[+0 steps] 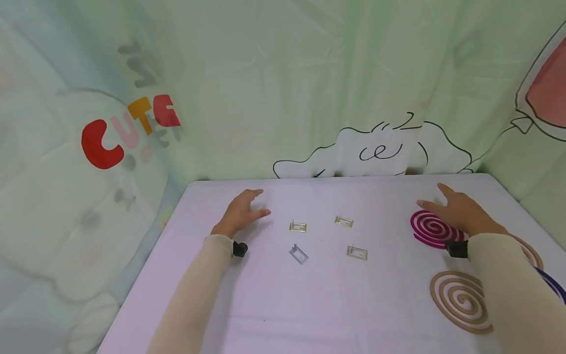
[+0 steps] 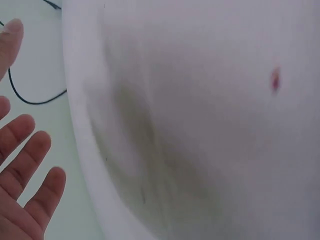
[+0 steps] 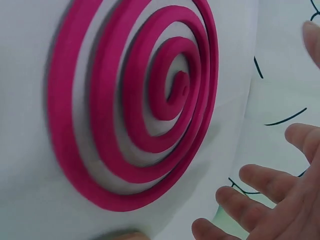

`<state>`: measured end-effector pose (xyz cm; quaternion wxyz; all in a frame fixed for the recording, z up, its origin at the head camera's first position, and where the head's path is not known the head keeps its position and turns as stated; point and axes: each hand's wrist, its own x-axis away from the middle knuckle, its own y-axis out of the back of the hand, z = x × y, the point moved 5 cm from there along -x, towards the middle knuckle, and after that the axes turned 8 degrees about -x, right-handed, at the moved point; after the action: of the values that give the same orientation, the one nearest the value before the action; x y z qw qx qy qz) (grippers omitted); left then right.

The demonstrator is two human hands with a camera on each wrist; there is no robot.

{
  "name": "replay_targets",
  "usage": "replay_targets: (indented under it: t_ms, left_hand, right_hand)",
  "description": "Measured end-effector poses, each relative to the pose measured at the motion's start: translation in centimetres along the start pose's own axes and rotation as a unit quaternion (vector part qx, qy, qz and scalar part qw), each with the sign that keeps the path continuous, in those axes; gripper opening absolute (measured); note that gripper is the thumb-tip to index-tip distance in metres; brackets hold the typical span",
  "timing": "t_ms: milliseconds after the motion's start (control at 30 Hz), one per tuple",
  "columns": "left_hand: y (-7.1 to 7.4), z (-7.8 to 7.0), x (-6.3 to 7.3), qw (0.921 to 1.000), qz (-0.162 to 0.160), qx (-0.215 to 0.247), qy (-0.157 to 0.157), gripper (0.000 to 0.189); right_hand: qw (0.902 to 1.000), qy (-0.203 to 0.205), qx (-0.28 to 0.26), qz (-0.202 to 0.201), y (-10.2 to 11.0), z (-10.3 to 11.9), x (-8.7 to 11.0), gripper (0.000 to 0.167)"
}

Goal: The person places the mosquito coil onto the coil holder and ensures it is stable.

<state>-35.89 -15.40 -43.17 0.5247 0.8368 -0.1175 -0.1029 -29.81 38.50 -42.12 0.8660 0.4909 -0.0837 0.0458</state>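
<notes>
My left hand (image 1: 240, 212) hovers above the left part of the white table, fingers spread, nothing in it. To its right lie small rectangular metal frames with thin prongs, like buckles: two gold-toned ones, left (image 1: 298, 227) and right (image 1: 344, 222), with a grey one (image 1: 298, 254) and a pale one (image 1: 357, 253) nearer the front. Over the far edge of a magenta spiral coil (image 3: 132, 105), my right hand (image 1: 462, 211) is held with loosely spread fingers and holds nothing. The left wrist view shows the left fingers (image 2: 30, 157) apart from the tabletop.
A tan spiral coil (image 1: 460, 302) lies in front of the magenta one, partly under the right forearm. Beyond that arm show another tan coil (image 1: 532, 251) and a dark blue one (image 1: 552, 285), mostly hidden. A printed curtain (image 1: 265, 98) hangs behind the table (image 1: 283, 305).
</notes>
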Motion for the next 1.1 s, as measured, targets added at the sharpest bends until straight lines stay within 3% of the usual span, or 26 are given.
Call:
replay_targets:
  t_ms: [500,667,900,1100]
  left_hand:
    - [-3.1,-2.2,2.4,0.9910,0.074,0.107,-0.030,0.046]
    - [-3.7,-3.0,3.0,0.9893,0.093,0.104,-0.045,0.043]
    - [-4.6,-4.5,4.1,0.9844,0.125,0.097,-0.078,0.040]
    - [-5.5,-5.4,4.1,0.9819,0.133,0.074,-0.113,0.039]
  right_hand:
    - [0.9989,-0.042,-0.014,0.016,-0.7,-2.8,0.8,0.110]
    - [0.9984,-0.053,-0.012,0.018,-0.9,-3.1,0.9,0.112]
    - [0.9995,-0.031,0.005,0.012,-0.7,-3.0,1.0,0.104]
    - [0.9995,-0.027,0.015,0.009,-0.4,-2.5,1.3,0.098]
